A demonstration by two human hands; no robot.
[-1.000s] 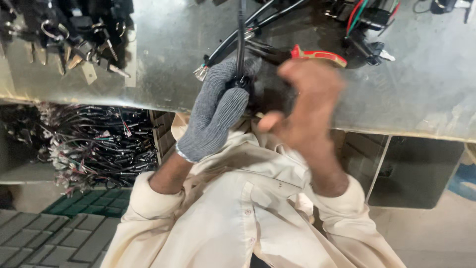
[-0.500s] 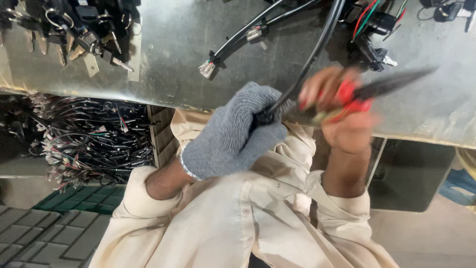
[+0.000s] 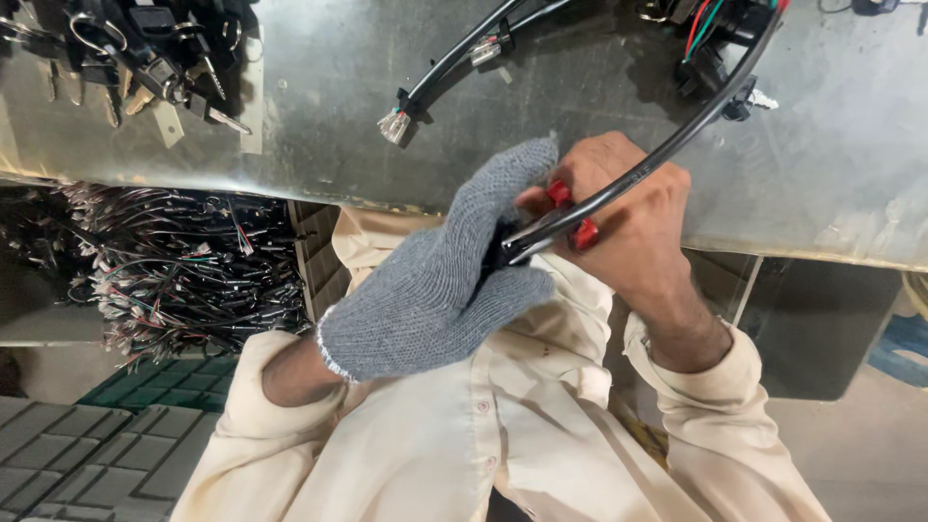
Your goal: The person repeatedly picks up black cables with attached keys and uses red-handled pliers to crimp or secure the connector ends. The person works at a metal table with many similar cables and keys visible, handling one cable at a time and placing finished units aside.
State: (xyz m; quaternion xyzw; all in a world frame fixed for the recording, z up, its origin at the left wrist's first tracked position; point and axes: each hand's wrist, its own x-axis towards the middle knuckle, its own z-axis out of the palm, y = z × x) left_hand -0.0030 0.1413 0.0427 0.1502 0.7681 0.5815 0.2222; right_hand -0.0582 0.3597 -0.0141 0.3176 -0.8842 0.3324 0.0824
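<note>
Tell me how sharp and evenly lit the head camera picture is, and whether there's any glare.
Head view: sharp on the gloved left hand, the bare right hand and the black cable; soft glare on the metal tabletop; the wire pile under it sits in shadow; wide-angle lens bends the table edge.

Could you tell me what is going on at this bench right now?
A person in a cream shirt is working on a black cable at the edge of a metal bench. The gloved left hand grips the cable's end, while the bare right hand holds a red-handled tool against it. More cables and a bunch of keys lie on the bench; a heap of wire harnesses sits below.
</note>
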